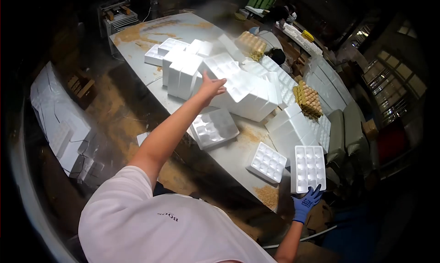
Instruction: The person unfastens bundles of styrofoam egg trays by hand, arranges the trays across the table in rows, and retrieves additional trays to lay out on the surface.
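My bare left hand (pixel 211 87) reaches over the table to a pile of white foam boxes (pixel 183 73), its fingers spread beside a tilted foam tray (pixel 229 75). Whether it grips that tray is unclear. My right hand (pixel 308 202), in a blue glove, holds the lower edge of a white foam tray (pixel 310 169) with rows of round hollows. Just left of it lies a smaller foam tray (pixel 268 162) with similar hollows. Nearer the table's middle sits another foam tray (pixel 214 128), below the pile.
The pale table (pixel 183 27) has sawdust patches. Egg trays (pixel 308 99) stand beyond the foam stacks, with more eggs (pixel 252 44) farther back. Wrapped white foam (pixel 62 125) lies at the left. A person (pixel 277 15) is at the back.
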Tool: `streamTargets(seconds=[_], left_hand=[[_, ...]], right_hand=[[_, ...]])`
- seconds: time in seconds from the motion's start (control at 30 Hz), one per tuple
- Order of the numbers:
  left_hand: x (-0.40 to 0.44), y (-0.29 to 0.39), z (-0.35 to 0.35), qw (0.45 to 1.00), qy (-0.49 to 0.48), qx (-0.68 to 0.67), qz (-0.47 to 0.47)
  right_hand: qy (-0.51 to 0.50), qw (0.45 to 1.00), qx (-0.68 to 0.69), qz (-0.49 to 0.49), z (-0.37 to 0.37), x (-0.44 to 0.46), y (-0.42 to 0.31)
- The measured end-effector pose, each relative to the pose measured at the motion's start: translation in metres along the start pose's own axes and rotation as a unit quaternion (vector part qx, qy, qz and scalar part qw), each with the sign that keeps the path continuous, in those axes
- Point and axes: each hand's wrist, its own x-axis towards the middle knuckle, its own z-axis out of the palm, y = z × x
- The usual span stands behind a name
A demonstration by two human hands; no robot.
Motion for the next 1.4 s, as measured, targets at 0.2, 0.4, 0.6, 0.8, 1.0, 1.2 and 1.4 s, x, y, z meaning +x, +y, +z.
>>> streamTargets(seconds=[0.2, 0.4, 0.6, 0.8, 1.0, 1.2, 1.4], left_hand=[[-0.067, -0.105, -0.06, 0.94, -0.009, 0.329, 0.09], [-0.345, -0.247, -0.344, 0.783, -0.074, 0.593, -0.173], [-0.64, -0.136, -0.541, 0.527, 0.165, 0.571, -0.608], [-0.666, -0.093, -0.476, 0.66, 0.487, 0.414, -0.393], [-0.692, -0.221, -0.414, 0.722, 0.352, 0.45, -0.39], [-0.739, -0.228, -0.387, 0.694, 0.306, 0.255, -0.6], [-0.685, -0.173, -0.49, 0.675, 0.356, 0.285, -0.58]], right_hand=[[0.11, 0.979, 0.155, -0.078, 0.014, 0.057, -0.118], [0.194, 0.926, 0.256, -0.2, -0.028, 0.113, -0.262], [0.261, 0.926, 0.191, -0.197, -0.082, 0.309, -0.378], [0.214, 0.828, 0.266, -0.445, -0.07, 0.32, -0.55], [0.089, 0.836, -0.027, -0.541, -0.014, 0.226, -0.665], [-0.04, 0.987, 0.069, -0.139, -0.026, 0.298, -0.736], [-0.037, 0.96, 0.055, -0.273, 0.009, 0.289, -0.775]])
